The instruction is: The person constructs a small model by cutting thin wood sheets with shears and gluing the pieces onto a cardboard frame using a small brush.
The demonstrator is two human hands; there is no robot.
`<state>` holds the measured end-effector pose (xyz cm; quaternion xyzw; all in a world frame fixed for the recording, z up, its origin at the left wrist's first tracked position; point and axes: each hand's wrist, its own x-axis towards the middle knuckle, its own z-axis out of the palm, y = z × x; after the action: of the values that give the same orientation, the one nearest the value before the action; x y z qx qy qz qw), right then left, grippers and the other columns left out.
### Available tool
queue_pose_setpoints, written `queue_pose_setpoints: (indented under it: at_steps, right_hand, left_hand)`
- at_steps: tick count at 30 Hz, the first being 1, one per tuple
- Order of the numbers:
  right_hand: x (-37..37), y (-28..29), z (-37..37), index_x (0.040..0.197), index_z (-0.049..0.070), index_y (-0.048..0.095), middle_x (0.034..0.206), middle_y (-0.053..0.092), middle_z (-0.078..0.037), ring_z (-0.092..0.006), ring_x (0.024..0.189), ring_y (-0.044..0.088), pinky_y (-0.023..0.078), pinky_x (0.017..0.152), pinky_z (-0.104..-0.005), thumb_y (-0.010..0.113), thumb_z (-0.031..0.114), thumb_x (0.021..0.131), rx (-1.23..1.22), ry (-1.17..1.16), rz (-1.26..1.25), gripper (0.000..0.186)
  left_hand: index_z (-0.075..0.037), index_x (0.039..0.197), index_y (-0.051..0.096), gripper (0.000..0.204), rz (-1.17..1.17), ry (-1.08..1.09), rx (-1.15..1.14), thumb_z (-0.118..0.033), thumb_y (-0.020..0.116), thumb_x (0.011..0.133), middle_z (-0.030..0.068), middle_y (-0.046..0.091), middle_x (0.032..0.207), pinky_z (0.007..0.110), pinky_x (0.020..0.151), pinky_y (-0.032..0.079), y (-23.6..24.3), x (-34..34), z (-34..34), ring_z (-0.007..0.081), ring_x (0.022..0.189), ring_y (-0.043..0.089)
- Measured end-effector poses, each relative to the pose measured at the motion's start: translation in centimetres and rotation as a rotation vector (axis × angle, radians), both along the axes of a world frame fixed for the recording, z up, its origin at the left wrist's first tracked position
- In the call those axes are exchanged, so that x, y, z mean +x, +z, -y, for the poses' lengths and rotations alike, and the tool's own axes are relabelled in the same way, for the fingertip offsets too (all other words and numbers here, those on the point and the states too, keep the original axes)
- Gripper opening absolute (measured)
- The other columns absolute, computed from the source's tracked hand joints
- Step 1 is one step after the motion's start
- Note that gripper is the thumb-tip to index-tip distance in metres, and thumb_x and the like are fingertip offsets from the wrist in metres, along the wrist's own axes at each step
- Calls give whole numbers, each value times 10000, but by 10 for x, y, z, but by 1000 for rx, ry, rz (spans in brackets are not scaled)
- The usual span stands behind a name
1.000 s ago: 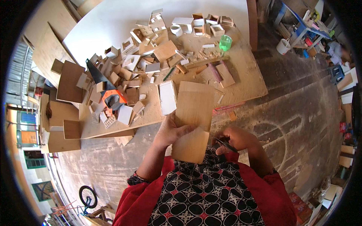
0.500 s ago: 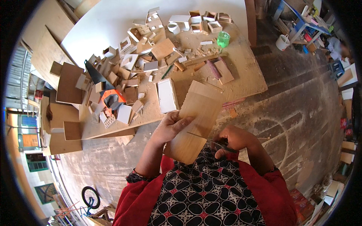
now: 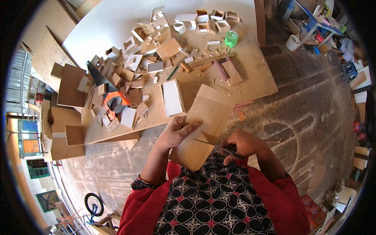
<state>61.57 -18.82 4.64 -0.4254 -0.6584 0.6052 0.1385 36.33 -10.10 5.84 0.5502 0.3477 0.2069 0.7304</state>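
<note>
My left hand (image 3: 176, 133) grips a thin, light wooden sheet (image 3: 211, 105) with a zigzag upper-left edge, its thumb lying on the face. My right hand (image 3: 241, 145) is closed on a pair of dark scissors (image 3: 205, 143), whose blade lies across the sheet below my left thumb, from the right edge inward. Just beyond the sheet, a shallow rectangular piece with a white panel (image 3: 171, 98) rests near the front edge of the wooden worktable (image 3: 258, 78). The sheet is held in the air in front of my patterned black and red clothing.
The table carries several wooden offcuts and small boxes, an orange-handled saw (image 3: 122, 96), a green cup (image 3: 231, 39) and a white cup (image 3: 179, 26). Boards (image 3: 71, 84) lean at left. A bicycle wheel (image 3: 94, 204) is lower left; a white bucket (image 3: 293, 42) and another person (image 3: 346, 49) are upper right.
Since a second ago the sheet has tilted, its top toward the right, and the scissor blade now reaches farther across it. The last half second shows little difference.
</note>
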Motion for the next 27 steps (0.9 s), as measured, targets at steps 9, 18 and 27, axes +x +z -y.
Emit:
queue_pose_setpoints:
  at_steps: [9,18,27]
  right_hand:
    - [2,0,0,773,25,677,618,615,-77,-147,569,553,437,549,-318,844,472,579,-16,-8,-9,515]
    - [7,-3,1,847,53,691,675,657,-58,-98,596,574,453,558,-282,874,400,587,81,-56,32,470]
    - [6,-1,4,918,38,666,671,626,-51,-92,613,548,442,578,-271,822,386,691,151,-150,-105,444]
  left_hand:
    - [5,1102,614,251,-44,-61,8,-173,588,927,8,656,994,240,812,466,-5,-2,-3,68,912,576]
    - [-3,1032,658,226,46,69,-75,-194,610,922,-4,669,912,228,697,479,-4,4,-3,48,800,584]
    - [-17,1058,647,241,254,343,-284,-199,631,900,49,679,950,275,739,509,-13,8,-6,125,819,637]
